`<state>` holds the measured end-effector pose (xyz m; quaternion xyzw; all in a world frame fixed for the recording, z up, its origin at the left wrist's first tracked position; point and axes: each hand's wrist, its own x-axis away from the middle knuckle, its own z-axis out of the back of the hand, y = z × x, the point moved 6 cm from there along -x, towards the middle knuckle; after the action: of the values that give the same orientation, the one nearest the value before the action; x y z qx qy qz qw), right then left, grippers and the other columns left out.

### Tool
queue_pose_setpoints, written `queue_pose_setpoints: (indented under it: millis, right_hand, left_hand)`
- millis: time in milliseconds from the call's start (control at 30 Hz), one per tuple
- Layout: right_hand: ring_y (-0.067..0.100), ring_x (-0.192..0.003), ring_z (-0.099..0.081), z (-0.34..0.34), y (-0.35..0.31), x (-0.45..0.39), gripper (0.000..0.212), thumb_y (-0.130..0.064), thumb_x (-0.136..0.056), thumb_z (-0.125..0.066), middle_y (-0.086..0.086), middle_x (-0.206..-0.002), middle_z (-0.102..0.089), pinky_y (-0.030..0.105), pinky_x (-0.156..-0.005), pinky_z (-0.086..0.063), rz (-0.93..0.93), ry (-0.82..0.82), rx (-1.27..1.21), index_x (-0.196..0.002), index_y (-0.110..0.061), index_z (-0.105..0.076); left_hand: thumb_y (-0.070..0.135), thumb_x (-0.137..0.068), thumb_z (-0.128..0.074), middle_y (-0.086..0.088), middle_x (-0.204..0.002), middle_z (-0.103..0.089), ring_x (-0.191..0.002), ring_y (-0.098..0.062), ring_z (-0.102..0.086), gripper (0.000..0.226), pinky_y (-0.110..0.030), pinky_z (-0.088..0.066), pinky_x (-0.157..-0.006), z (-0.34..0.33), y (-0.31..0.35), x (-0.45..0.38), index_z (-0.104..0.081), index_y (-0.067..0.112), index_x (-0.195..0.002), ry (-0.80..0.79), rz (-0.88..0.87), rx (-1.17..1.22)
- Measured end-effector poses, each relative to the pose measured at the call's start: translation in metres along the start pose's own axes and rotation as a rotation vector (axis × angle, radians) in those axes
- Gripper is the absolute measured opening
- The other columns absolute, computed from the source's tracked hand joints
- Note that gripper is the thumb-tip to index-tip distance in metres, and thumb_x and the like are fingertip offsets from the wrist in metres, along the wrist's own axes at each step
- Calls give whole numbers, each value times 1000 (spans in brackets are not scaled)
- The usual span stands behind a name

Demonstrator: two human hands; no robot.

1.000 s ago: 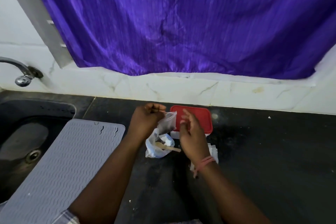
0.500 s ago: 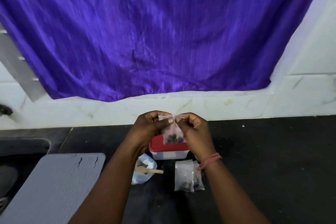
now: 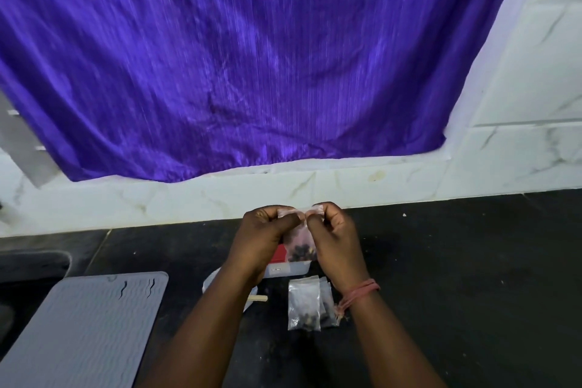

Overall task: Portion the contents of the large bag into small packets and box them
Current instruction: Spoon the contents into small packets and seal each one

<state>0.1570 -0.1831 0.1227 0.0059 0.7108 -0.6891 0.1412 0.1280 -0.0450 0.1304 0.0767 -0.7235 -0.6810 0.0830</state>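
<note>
A small clear packet (image 3: 299,244) with dark bits at its bottom hangs in the air above the counter. My left hand (image 3: 263,238) and my right hand (image 3: 335,238) both pinch its top edge, fingertips almost touching. Behind the packet stands a white box with a red lid (image 3: 278,257), mostly hidden by my hands. Filled small packets (image 3: 304,304) lie on the black counter below my right wrist. The large clear bag (image 3: 209,280) lies under my left forearm, with a wooden spoon handle (image 3: 258,298) sticking out to the right.
A grey ribbed mat (image 3: 85,331) lies at the lower left beside a dark sink edge (image 3: 34,261). A purple curtain (image 3: 252,57) hangs over the white tiled wall behind the black counter (image 3: 472,277).
My hands have lifted the small packet off the counter and both now pinch its top edge. The view has tilted upward, and the filled packets have come into sight.
</note>
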Motion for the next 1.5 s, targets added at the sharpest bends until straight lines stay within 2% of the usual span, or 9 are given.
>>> queue_pose_setpoints:
  millis: [200, 467, 667, 900, 1000, 1067, 1133, 1400, 1500]
  right_hand:
    - [24, -84, -70, 16, 11, 4, 11, -15, -94, -68, 6, -83, -76, 41, -80, -57, -80, 119, -31, -86, -14, -76]
    - [24, -88, -74, 43, 31, 3, 13, -1, -83, -75, 3, -82, -78, 39, -87, -58, -269, 222, -73, -82, -13, -79]
    - [18, -85, -73, 66, 61, 7, 10, -14, -90, -72, -2, -82, -78, 29, -77, -56, -313, 225, 26, -85, -15, -80]
    - [16, -76, -68, 97, 140, 21, 16, -11, -90, -71, 1, -76, -74, 31, -77, -55, -461, 328, 157, -76, -15, -76]
    - [20, -76, -67, 103, 181, 31, 24, -12, -93, -67, 2, -75, -73, 28, -72, -52, -579, 302, 236, -71, -21, -70]
    - [26, -81, -69, 108, 204, 38, 18, -12, -92, -66, 7, -80, -74, 28, -73, -52, -666, 300, 331, -77, -18, -73]
    - [30, -90, -71, 114, 217, 44, 14, -10, -91, -63, 13, -93, -76, 29, -76, -52, -716, 260, 504, -89, -12, -77]
    - [34, -121, -53, 90, 211, 32, 38, -28, -94, -59, 14, -132, -57, 44, -100, -42, -519, 191, 950, -130, -15, -59]
    - [37, -115, -54, 50, 196, 27, 34, -30, -90, -55, 14, -125, -60, 48, -95, -41, -237, 131, 998, -120, -17, -64]
  left_hand:
    - [6, -89, -71, -18, -92, -78, -89, -34, -75, 11, -44, -59, -86, -1, -10, -2, -79, 2, -96, 36, 46, 52]
    - [12, -87, -76, -15, -82, -78, -71, -24, -70, 7, -34, -58, -69, -9, -32, -9, -81, 8, -90, 111, 154, -59]
    - [19, -85, -80, -23, -96, -76, -94, -41, -73, 19, -54, -55, -96, -30, -79, -17, -80, 5, -98, 57, 288, 40]
    - [15, -92, -72, -10, -69, -70, -70, -25, -63, 12, -31, -50, -64, -59, -162, -9, -76, 6, -85, 143, 449, -51]
    - [18, -92, -72, -10, -78, -68, -69, -22, -61, 12, -27, -47, -61, -73, -193, -9, -74, 6, -96, 94, 521, -118]
    - [11, -93, -69, -9, -82, -65, -61, -19, -57, 2, -26, -47, -56, -73, -210, -7, -70, 10, -92, 83, 593, -140]
    - [1, -93, -62, -8, -77, -61, -53, -17, -52, 19, -22, -42, -49, -71, -225, -4, -68, 13, -78, 89, 649, -135]
    - [1, -95, -50, -9, -66, -55, -49, -18, -48, 21, -21, -36, -45, -65, -215, 7, -64, 7, -80, 138, 706, 0]
    - [2, -95, -54, -10, -77, -71, -66, -23, -63, 22, -27, -48, -56, -38, -190, 10, -71, 9, -81, 303, 554, -57]
